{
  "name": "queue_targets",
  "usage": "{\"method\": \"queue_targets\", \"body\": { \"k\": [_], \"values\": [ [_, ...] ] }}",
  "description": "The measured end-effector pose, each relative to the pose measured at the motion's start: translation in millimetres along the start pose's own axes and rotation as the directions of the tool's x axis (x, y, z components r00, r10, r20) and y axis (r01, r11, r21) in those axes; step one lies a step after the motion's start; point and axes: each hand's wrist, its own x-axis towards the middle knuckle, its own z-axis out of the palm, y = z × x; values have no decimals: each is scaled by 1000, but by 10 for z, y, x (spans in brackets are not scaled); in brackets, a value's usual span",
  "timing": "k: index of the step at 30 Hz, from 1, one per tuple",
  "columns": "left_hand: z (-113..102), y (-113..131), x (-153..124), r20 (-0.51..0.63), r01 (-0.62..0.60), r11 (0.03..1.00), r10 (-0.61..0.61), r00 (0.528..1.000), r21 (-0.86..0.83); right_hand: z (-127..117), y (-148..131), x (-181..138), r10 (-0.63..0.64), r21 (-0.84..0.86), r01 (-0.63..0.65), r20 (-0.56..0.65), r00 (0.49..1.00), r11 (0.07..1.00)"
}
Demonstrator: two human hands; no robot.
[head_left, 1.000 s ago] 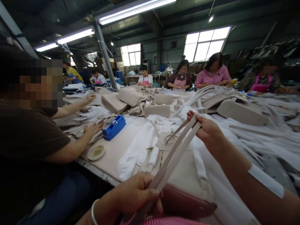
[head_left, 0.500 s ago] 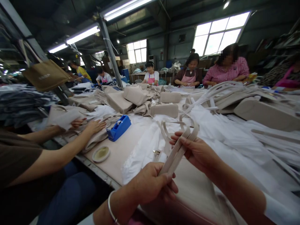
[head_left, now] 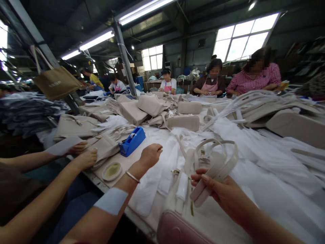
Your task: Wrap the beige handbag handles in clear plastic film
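Note:
My right hand [head_left: 218, 186] grips a folded beige bag strap [head_left: 207, 186], its loops [head_left: 230, 159] rising above the fingers. Under it lies a beige handbag [head_left: 175, 223] with a white-wrapped handle part [head_left: 182, 186] and a gold-coloured metal fitting [head_left: 175, 172]. My left hand [head_left: 151, 155], with a bangle on the wrist, is held over the white sheets, apart from the strap. Its fingers are curled together; whatever they may hold is hidden. Left of that hand a blue tape dispenser [head_left: 132, 141] stands on the table.
White sheets [head_left: 243, 162] spread across the right side. Beige bags [head_left: 151, 105] pile up behind. A round dish [head_left: 111, 171] sits by the table edge. At the left, a co-worker's hands [head_left: 85, 157] are at a beige bag [head_left: 105, 149], with a white sheet [head_left: 64, 145].
My left hand has let go of the strap and moved up and left towards the tape dispenser. My right hand has lowered, still holding the strap. The co-worker's nearer hand has drawn back.

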Motion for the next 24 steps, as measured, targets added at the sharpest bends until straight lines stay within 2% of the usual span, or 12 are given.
{"method": "queue_targets", "body": {
  "k": [3, 6, 9, 12, 15, 17, 20, 22, 24],
  "values": [
    [218, -462, 658, 4, 49, 988, -50, 999, 143, -51, 99, 18, 48, -24, -49, -53, 997, 999],
    [384, -705, 1152, 3, 72, 977, -74, 997, 203, -73, 137, 61, 65, 3, -65, -113, 991, 998],
    [512, -804, 1456, -3, 71, 975, -72, 997, 209, -97, 157, 146, 81, -13, -84, -133, 988, 996],
    [592, -855, 1584, -41, 65, 983, -59, 997, 169, -97, 170, 239, 89, -37, -96, -160, 983, 995],
    [584, -876, 1526, -149, 53, 994, -39, 988, 95, -77, 167, 293, 86, -47, -96, -179, 980, 994],
    [533, -864, 1364, -240, 25, 999, -17, 971, 29, -77, 158, 300, 76, -44, -85, -179, 981, 995],
    [424, -808, 924, -355, -23, 995, -11, 935, -93, -112, 135, 278, 41, -17, -45, -156, 987, 999],
    [337, -757, 545, -384, -41, 982, -34, 923, -186, -134, 99, 243, 2, -33, -6, -107, 994, 999],
    [226, -688, 178, -379, -50, 962, -58, 924, -268, -120, 30, 190, -46, -121, 42, -32, 998, 992]
  ]
}}
